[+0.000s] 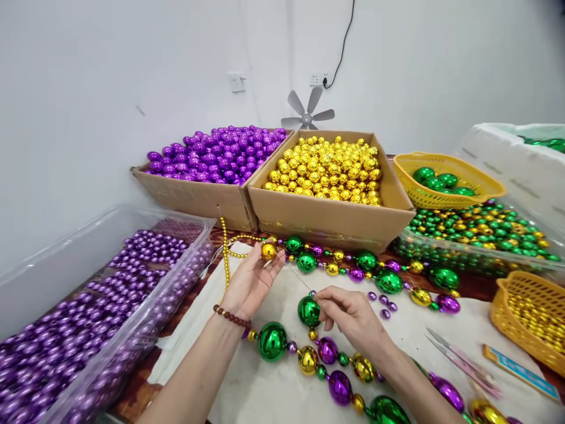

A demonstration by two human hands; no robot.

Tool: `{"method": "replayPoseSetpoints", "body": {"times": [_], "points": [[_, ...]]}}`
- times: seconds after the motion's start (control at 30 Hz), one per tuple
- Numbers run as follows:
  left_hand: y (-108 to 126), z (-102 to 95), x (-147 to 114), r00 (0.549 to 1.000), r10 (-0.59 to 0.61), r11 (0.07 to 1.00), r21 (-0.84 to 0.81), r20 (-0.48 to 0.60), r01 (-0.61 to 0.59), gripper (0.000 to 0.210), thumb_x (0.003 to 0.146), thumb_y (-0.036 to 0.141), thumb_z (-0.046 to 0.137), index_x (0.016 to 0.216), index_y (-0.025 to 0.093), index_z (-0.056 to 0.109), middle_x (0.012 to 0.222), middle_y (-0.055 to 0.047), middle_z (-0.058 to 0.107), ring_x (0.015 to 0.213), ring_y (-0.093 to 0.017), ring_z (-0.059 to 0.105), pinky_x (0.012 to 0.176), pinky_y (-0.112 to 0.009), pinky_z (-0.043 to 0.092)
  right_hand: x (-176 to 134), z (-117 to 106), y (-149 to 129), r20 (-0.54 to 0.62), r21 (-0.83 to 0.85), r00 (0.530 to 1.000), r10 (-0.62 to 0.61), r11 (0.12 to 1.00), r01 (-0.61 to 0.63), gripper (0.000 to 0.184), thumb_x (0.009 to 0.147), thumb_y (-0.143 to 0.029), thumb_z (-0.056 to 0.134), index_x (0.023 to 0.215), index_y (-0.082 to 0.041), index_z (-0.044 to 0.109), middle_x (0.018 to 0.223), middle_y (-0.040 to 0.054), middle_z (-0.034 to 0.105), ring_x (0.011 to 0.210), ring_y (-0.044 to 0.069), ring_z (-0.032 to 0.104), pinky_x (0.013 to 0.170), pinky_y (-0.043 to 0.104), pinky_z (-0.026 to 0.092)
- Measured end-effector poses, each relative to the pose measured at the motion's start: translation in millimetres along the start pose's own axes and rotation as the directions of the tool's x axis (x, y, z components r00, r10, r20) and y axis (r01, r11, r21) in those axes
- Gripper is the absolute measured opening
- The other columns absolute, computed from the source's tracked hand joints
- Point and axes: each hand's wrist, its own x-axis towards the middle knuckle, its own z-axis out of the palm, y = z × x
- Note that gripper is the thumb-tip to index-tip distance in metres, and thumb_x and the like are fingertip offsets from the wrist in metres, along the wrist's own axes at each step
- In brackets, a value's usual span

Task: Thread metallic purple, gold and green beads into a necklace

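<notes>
My left hand [253,280], wearing a dark red bead bracelet [232,317], pinches a shiny gold bead [268,251] between thumb and fingers. A thin thread [302,275] runs from beside this bead down to my right hand [348,318]. My right thumb and forefinger are closed on the thread, just by a small purple bead and a large green bead [308,311] of a strung garland. More of the garland, with a green ball [272,341] and a purple bead [340,387], lies on the white cloth [265,394] below my hands.
Open cardboard boxes hold purple beads [220,156] and gold beads [324,168]. A clear bin [194,259] stands left. Yellow baskets [448,197] [512,330] stand right. Scissors [463,362], a blue-and-orange packet [521,372] and loose purple beads [383,299] lie on the cloth.
</notes>
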Motion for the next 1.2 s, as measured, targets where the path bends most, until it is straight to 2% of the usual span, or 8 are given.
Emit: {"method": "replayPoseSetpoints", "body": {"times": [0.23,0.67,0.87,1.07,1.2], "points": [[0,1.5,5,0.995,-0.004,0.997,-0.072,-0.099,-0.004,0.018,0.093,0.024,0.056,0.088,0.010,0.066,0.092,-0.012,0.070,0.084,-0.021,0.070,0.080,-0.037,0.060,0,3,-3,0.035,-0.085,0.999,-0.001,0.996,0.004,0.020,0.092,-0.022,0.049,0.087,-0.018,0.067,0.062,-0.0021,0.062,0.051,0.012,0.063,0.049,0.020,0.046],[-5,-0.1,7,0.993,0.026,0.997,-0.068,-0.115,-0.034,0.015,0.092,0.022,0.056,0.090,0.009,0.063,0.095,-0.014,0.069,0.089,-0.024,0.071,0.081,-0.039,0.061,0,7,-1,0.014,-0.100,0.999,0.031,0.995,-0.029,0.021,0.093,-0.025,0.047,0.088,-0.018,0.066,0.060,-0.0025,0.060,0.048,0.012,0.060,0.048,0.020,0.045],[-12,2.3,-1,0.996,0.086,0.995,-0.040,-0.025,-0.087,0.007,0.089,0.019,0.062,0.092,0.012,0.064,0.096,-0.010,0.070,0.095,-0.026,0.069,0.089,-0.043,0.057,0,10,0,0.018,-0.094,1.000,0.014,0.995,-0.012,0.020,0.094,-0.025,0.046,0.087,-0.018,0.064,0.061,-0.0029,0.061,0.049,0.011,0.062,0.050,0.020,0.046],[-25,6.1,-16,0.988,0.135,0.991,-0.029,0.080,-0.133,0.013,0.087,0.021,0.065,0.099,0.015,0.064,0.105,-0.007,0.069,0.107,-0.028,0.065,0.100,-0.045,0.050,5,14,1,0.000,-0.087,1.000,-0.016,0.996,0.015,0.019,0.096,-0.025,0.045,0.091,-0.019,0.062,0.063,-0.0034,0.061,0.050,0.011,0.061,0.050,0.020,0.045],[-28,6.4,-21,0.983,0.151,0.988,-0.036,0.100,-0.148,0.012,0.087,0.022,0.065,0.098,0.016,0.065,0.104,-0.007,0.069,0.108,-0.027,0.065,0.101,-0.047,0.048,4,14,2,-0.012,-0.082,1.000,-0.017,0.996,0.016,0.020,0.096,-0.025,0.045,0.090,-0.019,0.063,0.063,-0.0036,0.060,0.049,0.010,0.058,0.049,0.020,0.044]]}}
